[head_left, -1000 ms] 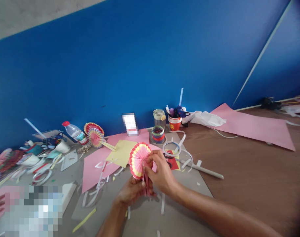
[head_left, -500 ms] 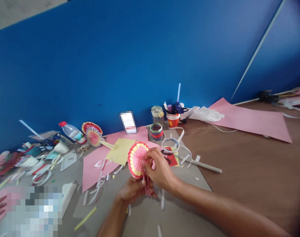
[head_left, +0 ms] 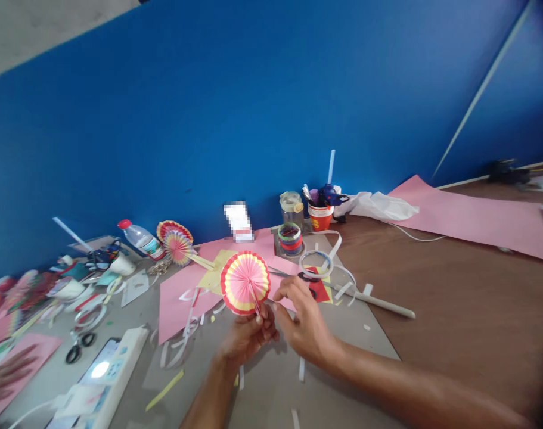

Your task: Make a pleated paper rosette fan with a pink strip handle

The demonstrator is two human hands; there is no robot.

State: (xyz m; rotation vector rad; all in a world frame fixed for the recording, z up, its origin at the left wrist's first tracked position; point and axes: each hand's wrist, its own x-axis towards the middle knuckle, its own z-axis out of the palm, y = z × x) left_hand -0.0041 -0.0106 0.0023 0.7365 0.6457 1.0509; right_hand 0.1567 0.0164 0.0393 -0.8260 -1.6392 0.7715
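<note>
A round pleated paper fan (head_left: pixel 245 282), pink in the centre with yellow and red bands at its rim, stands upright above the table. My left hand (head_left: pixel 248 333) is closed around its handle at the bottom. Just to the right of the fan is my right hand (head_left: pixel 301 313), its thumb and fingers apart and nothing between them. Behind the fan lie a yellow sheet (head_left: pixel 212 279) and pink paper (head_left: pixel 177 295). Black-handled scissors (head_left: pixel 313 283) rest on a red piece of paper (head_left: pixel 323 293), beyond my right hand.
At the back stand a bottle (head_left: pixel 141 239), finished fans (head_left: pixel 178 245), a jar (head_left: pixel 292 208), tape rolls (head_left: pixel 289 240) and a cup of tools (head_left: pixel 320 217). A power strip (head_left: pixel 123 369) lies at left, near another person's hand (head_left: pixel 9 375). A rod (head_left: pixel 387 307) lies right.
My right hand has come off the fan and moved right, its fingers spreading. The fan now faces the camera as a full circle in my left hand. The view has shifted slightly left.
</note>
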